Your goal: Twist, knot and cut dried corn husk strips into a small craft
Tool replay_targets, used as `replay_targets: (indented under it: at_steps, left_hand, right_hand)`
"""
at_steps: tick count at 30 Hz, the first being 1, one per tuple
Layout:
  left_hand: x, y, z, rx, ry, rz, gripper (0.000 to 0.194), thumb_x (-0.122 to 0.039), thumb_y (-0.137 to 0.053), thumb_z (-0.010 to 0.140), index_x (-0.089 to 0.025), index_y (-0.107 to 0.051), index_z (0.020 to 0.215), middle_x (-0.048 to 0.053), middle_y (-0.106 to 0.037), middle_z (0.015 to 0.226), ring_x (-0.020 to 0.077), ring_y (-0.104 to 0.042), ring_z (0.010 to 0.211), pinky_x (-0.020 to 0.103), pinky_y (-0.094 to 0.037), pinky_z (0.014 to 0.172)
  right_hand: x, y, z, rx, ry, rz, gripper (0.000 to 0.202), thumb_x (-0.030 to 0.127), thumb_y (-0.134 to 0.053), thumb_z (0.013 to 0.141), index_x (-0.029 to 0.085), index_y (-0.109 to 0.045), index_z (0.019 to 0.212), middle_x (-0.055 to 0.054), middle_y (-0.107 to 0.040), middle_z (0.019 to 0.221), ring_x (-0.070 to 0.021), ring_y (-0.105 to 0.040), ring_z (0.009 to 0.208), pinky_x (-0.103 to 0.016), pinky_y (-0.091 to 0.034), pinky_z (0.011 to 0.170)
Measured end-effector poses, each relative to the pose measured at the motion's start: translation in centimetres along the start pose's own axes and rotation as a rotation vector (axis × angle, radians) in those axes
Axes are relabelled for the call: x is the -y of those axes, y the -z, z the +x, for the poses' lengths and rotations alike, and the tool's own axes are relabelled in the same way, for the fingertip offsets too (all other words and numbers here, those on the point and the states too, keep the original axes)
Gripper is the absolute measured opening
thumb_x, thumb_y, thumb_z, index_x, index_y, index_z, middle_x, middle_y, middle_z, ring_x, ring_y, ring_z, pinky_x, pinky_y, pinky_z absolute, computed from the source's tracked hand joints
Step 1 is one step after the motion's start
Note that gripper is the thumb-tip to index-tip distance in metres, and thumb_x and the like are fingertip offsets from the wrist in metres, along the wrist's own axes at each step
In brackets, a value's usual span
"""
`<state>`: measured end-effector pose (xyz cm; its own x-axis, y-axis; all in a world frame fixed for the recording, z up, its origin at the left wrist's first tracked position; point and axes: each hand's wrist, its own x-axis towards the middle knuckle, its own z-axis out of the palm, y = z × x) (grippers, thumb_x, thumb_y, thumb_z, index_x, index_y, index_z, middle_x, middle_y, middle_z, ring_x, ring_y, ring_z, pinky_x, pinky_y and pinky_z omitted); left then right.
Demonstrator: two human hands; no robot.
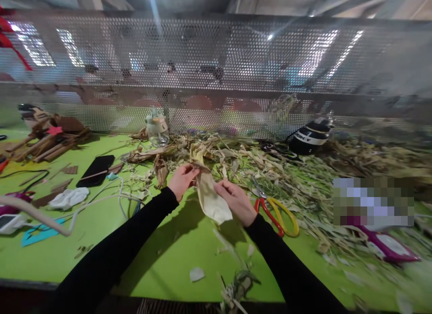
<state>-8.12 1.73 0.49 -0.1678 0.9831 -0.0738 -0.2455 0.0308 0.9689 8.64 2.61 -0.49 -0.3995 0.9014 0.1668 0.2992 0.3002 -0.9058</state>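
Observation:
A pale dried corn husk [212, 200] is stretched between my two hands above the green tabletop [162, 260]. My left hand [183, 181] pinches its narrow, darker upper end. Along its right edge, the thumb and fingers of my right hand [234, 199] grip the broad part. Scissors [275, 211] with one red and one yellow handle lie just right of my right hand, blades pointing away. A small white husk scrap [197, 274] rests nearer the table's front edge. Behind my hands spreads a heap of husk strips and shreds [249, 159].
A clear bottle [158, 128] and a dark bottle [310, 136] stand by the perforated metal screen [199, 48]. Leftward lie a black phone [96, 171], a crumpled tissue [69, 198], white cables and brown rolled pieces [50, 147]. A purple tool [388, 246] lies at right.

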Motion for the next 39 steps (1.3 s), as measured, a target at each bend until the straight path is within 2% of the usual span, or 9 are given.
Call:
replay_targets:
  at_steps: [2,5,10,13,18,25,29,34,39]
  left_hand:
    - [0.5,0.0,0.1,0.041,-0.044,0.089,0.011,-0.023,-0.063,0.071,-0.016,-0.056,0.067,-0.004,-0.055,0.061,0.0079,-0.047,0.055,0.018,-0.037,0.052]
    - [1.3,-0.4,-0.1,0.139,-0.111,0.234,0.015,-0.024,-0.065,0.069,-0.017,-0.056,0.06,-0.004,-0.051,0.054,0.0082,-0.044,0.051,0.019,-0.033,0.051]
    - [1.5,-1.3,-1.1,0.268,-0.001,0.159,0.015,-0.032,-0.061,0.073,-0.018,-0.06,0.068,-0.003,-0.054,0.058,0.0093,-0.045,0.05,0.02,-0.037,0.051]
    - [1.2,-1.5,-1.5,0.275,0.062,0.101,0.018,-0.032,-0.059,0.075,-0.018,-0.056,0.063,-0.002,-0.052,0.056,0.0087,-0.045,0.049,0.02,-0.038,0.051]
    - [1.2,-1.7,-1.7,0.262,0.127,0.04,0.017,-0.03,-0.058,0.076,-0.017,-0.055,0.066,-0.002,-0.053,0.059,0.0079,-0.048,0.052,0.019,-0.04,0.054]
    - [1.0,-1.1,-1.5,0.336,0.129,0.179,0.023,-0.039,-0.061,0.073,-0.016,-0.06,0.078,-0.001,-0.057,0.07,0.0084,-0.05,0.058,0.023,-0.043,0.061]
    - [1.1,-1.0,-1.4,0.311,0.123,0.211,0.021,-0.036,-0.061,0.071,-0.016,-0.061,0.077,-0.001,-0.058,0.071,0.0101,-0.053,0.061,0.023,-0.042,0.061]
    - [1.2,-1.7,-1.9,0.283,0.115,0.102,0.017,-0.032,-0.059,0.075,-0.017,-0.06,0.083,-0.002,-0.058,0.071,0.0076,-0.049,0.056,0.02,-0.041,0.055]
    - [1.4,-2.2,-2.2,0.233,0.176,-0.002,0.018,-0.029,-0.062,0.073,-0.017,-0.059,0.086,-0.002,-0.058,0.072,0.0067,-0.05,0.055,0.018,-0.04,0.052]
  right_hand:
    - [-0.1,-0.1,0.1,0.011,0.014,0.023,0.029,0.048,-0.057,0.075,0.019,-0.057,0.078,0.0,-0.056,0.07,-0.0136,-0.049,0.064,-0.024,-0.039,0.057]
    - [-0.2,-0.2,0.3,-0.065,0.061,0.017,0.029,0.047,-0.061,0.072,0.02,-0.057,0.081,-0.001,-0.057,0.072,-0.0142,-0.049,0.063,-0.025,-0.039,0.059]
    - [0.1,-0.1,0.1,-0.171,0.024,0.105,0.03,0.049,-0.055,0.077,0.02,-0.053,0.069,0.002,-0.049,0.062,-0.0123,-0.043,0.057,-0.024,-0.035,0.054]
    - [-0.1,-0.2,-0.1,-0.142,-0.054,0.254,0.03,0.049,-0.055,0.076,0.02,-0.05,0.068,0.003,-0.047,0.061,-0.0111,-0.041,0.054,-0.024,-0.035,0.05]
    - [-0.5,-0.5,0.3,-0.163,-0.101,0.448,0.031,0.052,-0.059,0.071,0.022,-0.052,0.07,-0.001,-0.055,0.066,-0.0158,-0.051,0.063,-0.027,-0.042,0.057]
    - [-0.8,-0.4,0.4,-0.184,0.028,0.147,0.03,0.047,-0.059,0.073,0.019,-0.054,0.066,0.001,-0.052,0.063,-0.013,-0.046,0.061,-0.025,-0.038,0.057]
    - [-0.7,-0.8,0.1,-0.142,0.009,0.236,0.026,0.047,-0.059,0.075,0.02,-0.057,0.074,0.002,-0.055,0.064,-0.0122,-0.047,0.058,-0.024,-0.038,0.055]
    - [-0.6,-1.6,0.0,-0.249,-0.005,0.351,0.026,0.047,-0.058,0.075,0.021,-0.057,0.073,0.001,-0.057,0.067,-0.0125,-0.049,0.059,-0.025,-0.04,0.056]
    - [-1.1,-1.9,0.2,-0.29,0.016,0.364,0.028,0.048,-0.058,0.074,0.021,-0.056,0.073,0.001,-0.057,0.068,-0.0138,-0.052,0.065,-0.026,-0.043,0.061]
